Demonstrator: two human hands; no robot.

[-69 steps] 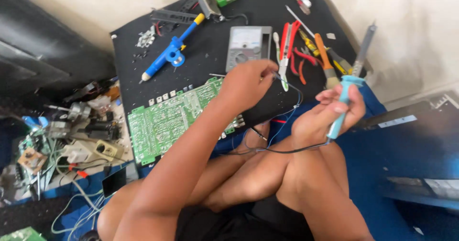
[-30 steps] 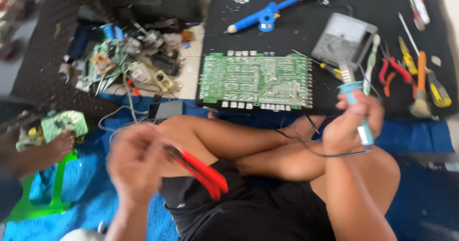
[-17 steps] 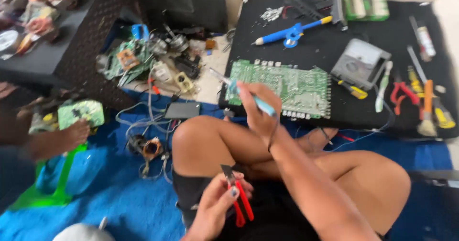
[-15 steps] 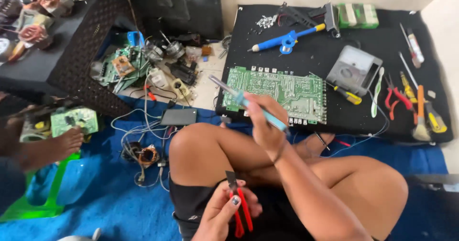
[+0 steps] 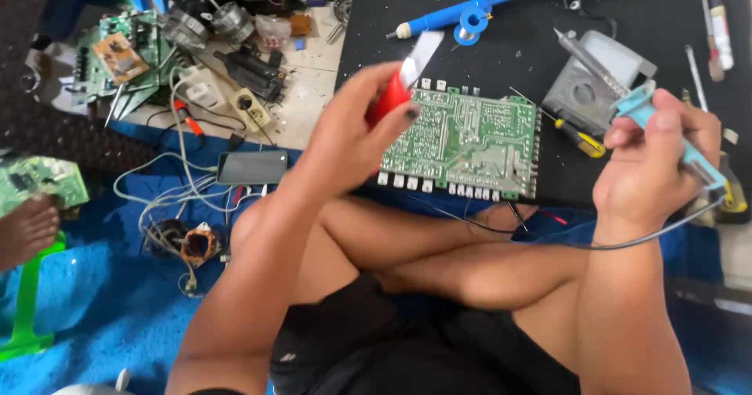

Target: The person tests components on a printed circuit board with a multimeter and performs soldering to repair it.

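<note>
Two hands: left hand gripping one red-handled tool, right hand gripping one soldering iron. One green circuit board, one blue desoldering pump, one grey multimeter, one phone.

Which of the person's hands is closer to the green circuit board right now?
The left. The left hand, holding a red-handled tool, is over the left edge of the green circuit board. The right hand, holding a light blue soldering iron, is apart from the board, off its right side.
</note>
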